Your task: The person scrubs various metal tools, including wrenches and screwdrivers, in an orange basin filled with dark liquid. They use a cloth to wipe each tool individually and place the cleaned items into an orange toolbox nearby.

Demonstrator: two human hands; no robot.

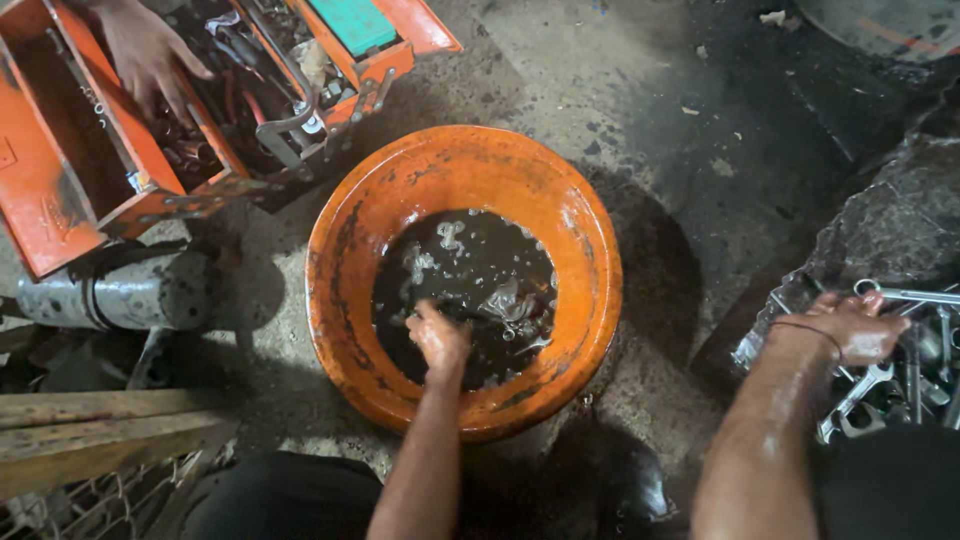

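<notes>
Oily concrete floor is bearing an orange basin (350, 300). Left hand (438, 338) is dipping into its dark liquid, fingers curled, grasp unclear. Right of the basin, right hand (852, 326) is resting open-fingered on wrenches (905, 385).

Workshop: toolbox (60, 160), wrenches (905, 385), oily floor (640, 120)

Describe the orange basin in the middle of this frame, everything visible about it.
The orange basin is round, looks plastic, its inner wall grimy and streaked black. It sits upright on the stained concrete floor, beside an open orange toolbox. Dark foamy liquid with submerged metal pieces fills its bottom. The left hand dips into the liquid.
</notes>
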